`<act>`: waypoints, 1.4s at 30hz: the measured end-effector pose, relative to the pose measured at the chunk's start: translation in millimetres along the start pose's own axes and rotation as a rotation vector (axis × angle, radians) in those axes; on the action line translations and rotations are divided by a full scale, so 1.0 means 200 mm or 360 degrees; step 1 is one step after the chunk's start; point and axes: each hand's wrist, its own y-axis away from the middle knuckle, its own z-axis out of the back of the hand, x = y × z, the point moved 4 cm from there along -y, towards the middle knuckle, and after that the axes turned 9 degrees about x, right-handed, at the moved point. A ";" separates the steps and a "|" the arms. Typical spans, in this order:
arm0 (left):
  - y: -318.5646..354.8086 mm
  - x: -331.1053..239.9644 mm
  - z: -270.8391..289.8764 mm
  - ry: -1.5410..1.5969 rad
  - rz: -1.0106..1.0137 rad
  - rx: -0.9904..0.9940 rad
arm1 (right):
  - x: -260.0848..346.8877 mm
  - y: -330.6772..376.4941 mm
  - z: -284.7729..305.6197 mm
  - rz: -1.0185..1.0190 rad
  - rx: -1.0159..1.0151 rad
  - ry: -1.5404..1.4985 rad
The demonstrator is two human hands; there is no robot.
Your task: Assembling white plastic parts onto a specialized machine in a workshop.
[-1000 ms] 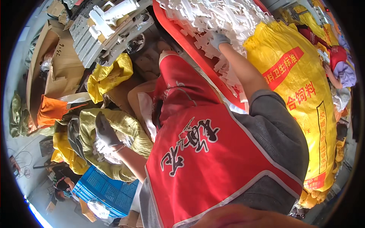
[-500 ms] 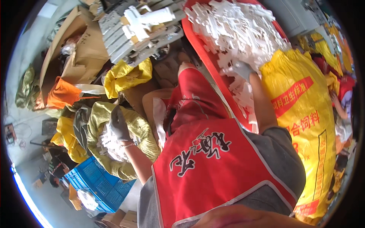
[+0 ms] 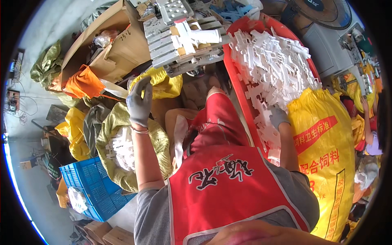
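Gloves on both hands, the person sits in a red apron (image 3: 228, 192) – left hand (image 3: 139, 102) raised with fingers spread and nothing in it, above the olive sack (image 3: 122, 147) holding white plastic pieces; right hand (image 3: 278, 117) curled down into the heap of white plastic parts (image 3: 273, 69) in the red tub (image 3: 234, 77), whether it grips one I cannot tell – best to lift a single part cleanly, untangled from neighbours, before swinging it across
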 end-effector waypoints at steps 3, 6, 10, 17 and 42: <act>-0.14 -0.08 0.01 -0.0077 -0.0222 -0.0034 | 0.00 0.06 0.11 0.0136 -0.0314 -0.0304; -0.28 -0.17 -0.01 0.0099 -0.0110 0.0058 | -0.02 0.04 0.20 0.0555 -0.0630 -0.0742; -0.43 -0.20 -0.07 -0.0034 -0.0244 0.0144 | 0.01 0.06 0.25 0.0679 -0.0702 -0.0953; -0.62 -0.21 -0.20 0.0292 -0.0104 0.0519 | 0.06 0.07 0.29 0.0686 -0.0588 -0.2016; 0.99 0.51 0.48 0.0340 0.1060 -0.0788 | 1.24 -0.20 1.28 0.1688 -0.0681 -0.0619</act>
